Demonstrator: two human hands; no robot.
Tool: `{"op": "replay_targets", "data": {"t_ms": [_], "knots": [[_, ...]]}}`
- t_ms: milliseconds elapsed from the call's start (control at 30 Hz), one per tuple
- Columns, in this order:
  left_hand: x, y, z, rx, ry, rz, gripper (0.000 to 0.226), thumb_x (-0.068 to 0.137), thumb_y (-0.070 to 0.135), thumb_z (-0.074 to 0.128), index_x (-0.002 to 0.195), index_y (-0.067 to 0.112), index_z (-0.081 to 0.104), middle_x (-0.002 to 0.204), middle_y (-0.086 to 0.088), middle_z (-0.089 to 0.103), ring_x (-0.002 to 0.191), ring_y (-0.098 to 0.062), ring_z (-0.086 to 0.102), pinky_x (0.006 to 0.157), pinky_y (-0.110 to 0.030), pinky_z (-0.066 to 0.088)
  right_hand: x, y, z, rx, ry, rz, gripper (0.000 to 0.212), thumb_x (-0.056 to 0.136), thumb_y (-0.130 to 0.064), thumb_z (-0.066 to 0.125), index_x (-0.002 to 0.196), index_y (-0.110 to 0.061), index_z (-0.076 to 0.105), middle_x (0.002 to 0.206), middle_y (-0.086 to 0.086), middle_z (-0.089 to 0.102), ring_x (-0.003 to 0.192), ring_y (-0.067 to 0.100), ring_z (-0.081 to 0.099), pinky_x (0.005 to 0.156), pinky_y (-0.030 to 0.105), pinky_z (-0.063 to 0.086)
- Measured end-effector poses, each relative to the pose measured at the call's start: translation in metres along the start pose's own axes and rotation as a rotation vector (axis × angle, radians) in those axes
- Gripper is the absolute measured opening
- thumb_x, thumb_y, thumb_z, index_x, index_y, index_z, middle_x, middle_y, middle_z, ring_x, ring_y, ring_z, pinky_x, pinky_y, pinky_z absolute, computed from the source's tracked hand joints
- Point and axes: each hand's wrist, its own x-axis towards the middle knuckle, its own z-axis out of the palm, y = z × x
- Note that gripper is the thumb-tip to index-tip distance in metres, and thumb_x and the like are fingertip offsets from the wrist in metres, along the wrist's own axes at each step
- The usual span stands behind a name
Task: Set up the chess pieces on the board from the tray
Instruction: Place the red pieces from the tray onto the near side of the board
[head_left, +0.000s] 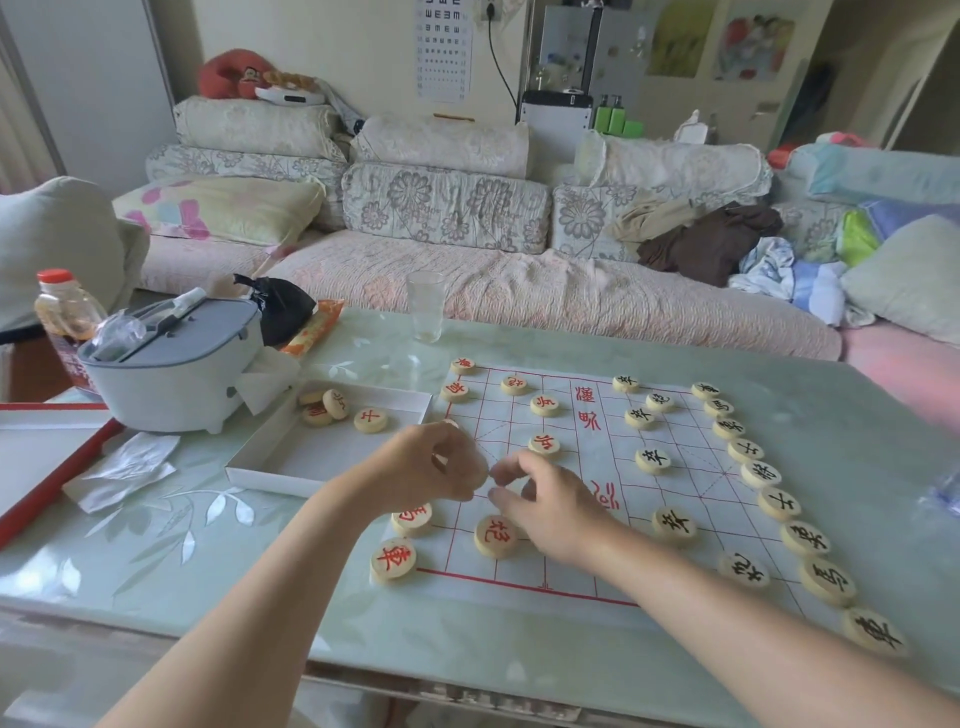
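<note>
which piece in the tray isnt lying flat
The red-marked piece at the tray's far left corner: it leans tilted on its neighbours, while the others lie flat.

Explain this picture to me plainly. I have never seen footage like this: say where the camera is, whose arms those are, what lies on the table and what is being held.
There is no machine here. One wide camera sits on a person's head and looks down at their two bare arms.

On the glass table lies a paper chess board with round wooden pieces, red-lettered on the left side, black-lettered on the right. Left of it is a white tray with a few red pieces left inside. Behind stand a drinking glass and a grey container.

The left hand pinches a piece; its face is hidden. The right hand reaches over the board's red side; whether it holds anything cannot be told.
</note>
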Motion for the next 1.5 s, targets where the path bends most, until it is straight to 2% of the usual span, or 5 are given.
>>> {"op": "replay_targets", "data": {"t_ms": [200, 400, 733, 1000, 1500], "knots": [[0.003, 0.007, 0.005, -0.066, -0.073, 0.035, 0.053, 0.067, 0.019, 0.086, 0.115, 0.030, 0.066, 0.104, 0.008, 0.069, 0.089, -0.006, 0.069, 0.082, -0.021, 0.056, 0.014, -0.002, 0.003, 0.454, 0.094, 0.132, 0.010, 0.097, -0.018, 0.062, 0.103, -0.019, 0.054, 0.106, 0.017, 0.068, 0.066, 0.014, 0.068, 0.056, 0.025, 0.045], [0.013, 0.017, 0.004, -0.228, -0.086, -0.049, 0.043, 0.073, 0.024, 0.083, 0.112, 0.021, 0.064, 0.093, 0.002, 0.071, 0.073, -0.009, 0.064, 0.064, -0.015, 0.053, 0.019, 0.002, 0.001, 0.531, 0.148, 0.111, 0.014, 0.093, -0.014, 0.068, 0.104, -0.017, 0.059, 0.100, 0.009, 0.071, 0.071, 0.018, 0.070, 0.063, 0.030, 0.054], [0.035, 0.030, 0.006, -0.209, -0.047, -0.027, 0.018, 0.081, 0.024, 0.073, 0.099, 0.023, 0.076, 0.087, -0.006, 0.075, 0.069, -0.011, 0.064, 0.067, -0.020, 0.056, 0.028, 0.001, -0.013, 0.292, 0.218, 0.046, 0.029, 0.081, -0.039, 0.079, 0.105, -0.032, 0.063, 0.075, 0.001, 0.073, 0.067, 0.017, 0.067, 0.070, 0.035, 0.057], [0.078, -0.016, -0.008, 0.538, 0.290, 0.012, 0.033, 0.095, 0.031, 0.045, 0.125, 0.031, 0.059, 0.128, 0.002, 0.057, 0.120, -0.022, 0.045, 0.097, -0.037, 0.037, 0.106, 0.003, -0.015, 0.021, 0.351, 0.012, 0.024, 0.083, -0.039, 0.076, 0.099, -0.025, 0.065, 0.106, -0.012, 0.064, 0.083, 0.005, 0.054, 0.066, 0.016, 0.035], [0.156, -0.050, 0.004, 0.696, 0.140, -0.027, 0.054, 0.088, 0.044, 0.040, 0.141, 0.035, 0.037, 0.137, -0.003, 0.044, 0.127, -0.024, 0.032, 0.103, -0.038, 0.026, 0.259, 0.016, -0.002, -0.198, 0.222, 0.078, 0.023, 0.081, -0.042, 0.074, 0.093, -0.024, 0.066, 0.095, -0.006, 0.063, 0.089, 0.015, 0.060, 0.068, 0.024, 0.038]]}}
